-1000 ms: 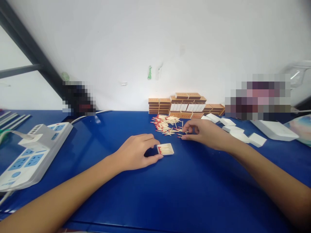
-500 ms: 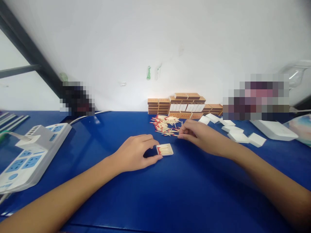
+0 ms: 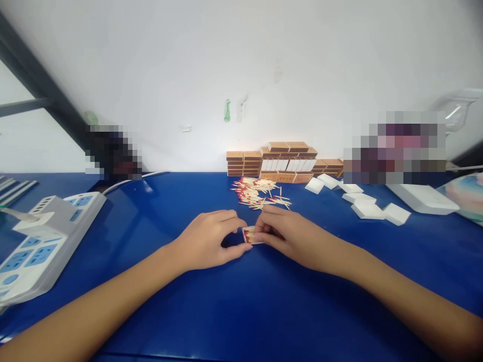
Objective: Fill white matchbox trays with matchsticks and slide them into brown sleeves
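Small tray [image 3: 248,234]: flat on the blue table [image 3: 211,311], between the two hands, with red-headed matches lying in it; its right part is hidden under fingers.
Left hand [image 3: 213,239]: palm side down, thumb at the tray's near left corner and forefinger at the far left one, holding that end between them.
Right hand [image 3: 289,231]: bent over the tray's right part, thumb and fingers drawn close together at the matches (whether a match is pinched there, I cannot tell).
Match pile [image 3: 252,191]: loose on the table beyond the tray, red heads mostly to the left, a few strays on its right side near the right hand.
Matchboxes [image 3: 289,177]: stacked in brown and white rows against the wall [image 3: 169,75], just behind the pile.
White pieces [image 3: 369,210]: scattered flat on the table to the right of the pile, some overlapping.
Power strip [image 3: 49,251]: at the far left, a white plug block [image 3: 53,216] seated in it.
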